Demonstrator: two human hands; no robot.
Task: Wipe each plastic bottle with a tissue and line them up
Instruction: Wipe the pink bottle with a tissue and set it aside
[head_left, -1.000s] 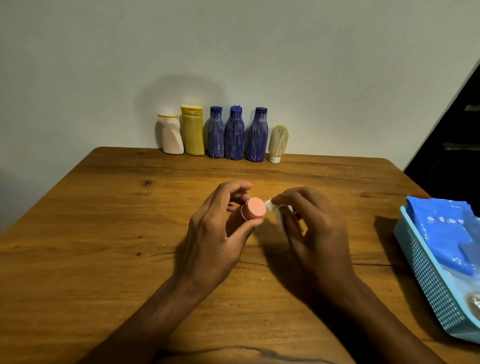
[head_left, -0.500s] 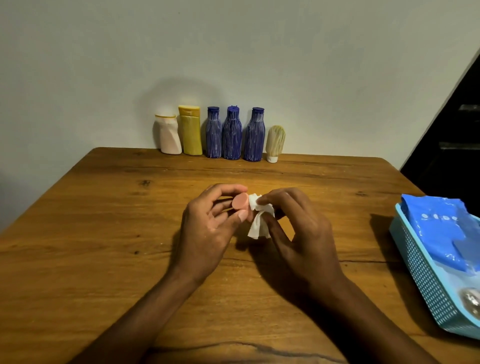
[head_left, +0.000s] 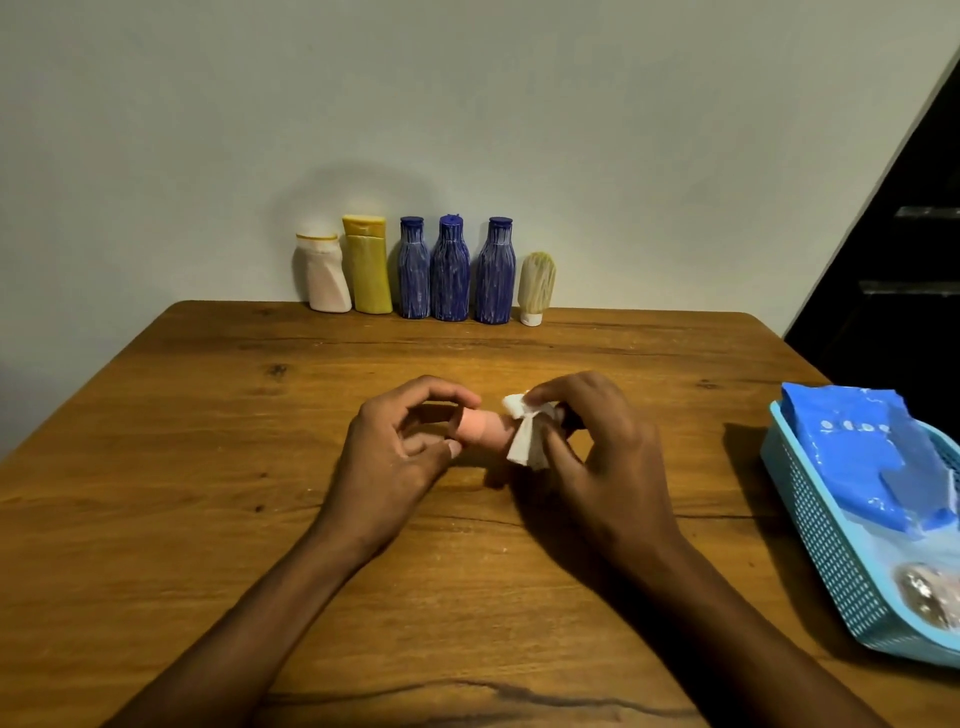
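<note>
Left hand (head_left: 387, 457) pinching pink bottle (head_left: 480, 428) sideways above table (head_left: 208, 467), fingers curled; right hand (head_left: 592, 447) gripping tissue (head_left: 524, 436) around bottle's other end

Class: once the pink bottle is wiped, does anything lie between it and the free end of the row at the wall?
Nothing visible: bare table separates the pink bottle from the spot right of the cream bottle.

Both arms are bare from the forearms down, with no sleeve reaching into sight. The left hand (head_left: 400, 457) and the right hand (head_left: 597, 457) carry no rings, watch, bracelet or gloves; the fingernails look short and plain.
</note>
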